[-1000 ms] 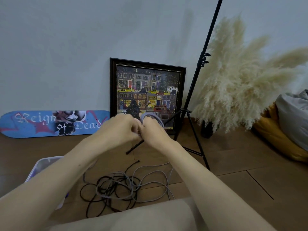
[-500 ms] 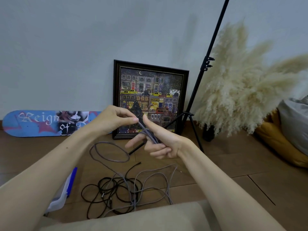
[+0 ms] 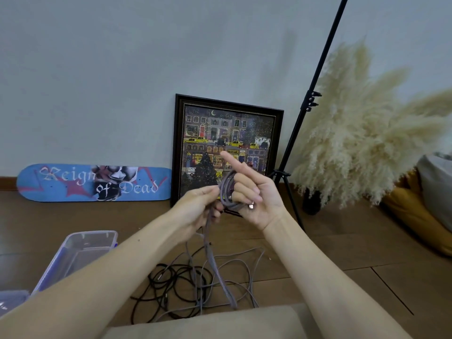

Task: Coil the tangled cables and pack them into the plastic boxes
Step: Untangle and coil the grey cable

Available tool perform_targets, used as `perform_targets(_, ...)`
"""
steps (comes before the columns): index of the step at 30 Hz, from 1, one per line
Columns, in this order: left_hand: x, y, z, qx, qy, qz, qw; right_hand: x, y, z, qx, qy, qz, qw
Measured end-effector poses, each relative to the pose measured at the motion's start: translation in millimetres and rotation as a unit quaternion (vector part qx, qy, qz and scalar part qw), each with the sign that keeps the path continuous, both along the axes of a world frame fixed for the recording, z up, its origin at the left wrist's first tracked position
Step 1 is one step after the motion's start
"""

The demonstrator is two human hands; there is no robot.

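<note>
Head: skateboard (image 3: 73,184) reads "Reign of Dead"; right hand (image 3: 258,195) grips cable (image 3: 224,190).

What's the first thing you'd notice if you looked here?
Right in the middle, a grey cable is looped round the fingers of the right hand while the left hand pinches its strand. Below, a tangle of black and grey cables lies on the floor; a colourful framed picture leans against the wall behind.
</note>
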State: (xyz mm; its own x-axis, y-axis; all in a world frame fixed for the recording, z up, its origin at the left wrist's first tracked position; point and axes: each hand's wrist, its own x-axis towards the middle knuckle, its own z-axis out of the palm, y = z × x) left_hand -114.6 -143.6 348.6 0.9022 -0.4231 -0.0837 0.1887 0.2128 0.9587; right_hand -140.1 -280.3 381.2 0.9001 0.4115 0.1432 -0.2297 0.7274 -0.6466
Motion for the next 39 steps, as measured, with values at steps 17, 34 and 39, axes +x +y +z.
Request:
perform_targets(17,-13,-13,-6,0.194,-0.07,-0.149,0.967,8,15,-7,-0.325,-0.093,-0.256,0.906)
perform_targets(34,6,28,15,0.5,-0.163,-0.244,0.815,27,7,-28,-0.895,-0.162,-0.285,0.303)
perform_targets(39,4,35,17,0.664,-0.45,-0.145,0.579,31,2,-41,-0.851,-0.091,-0.08,0.511)
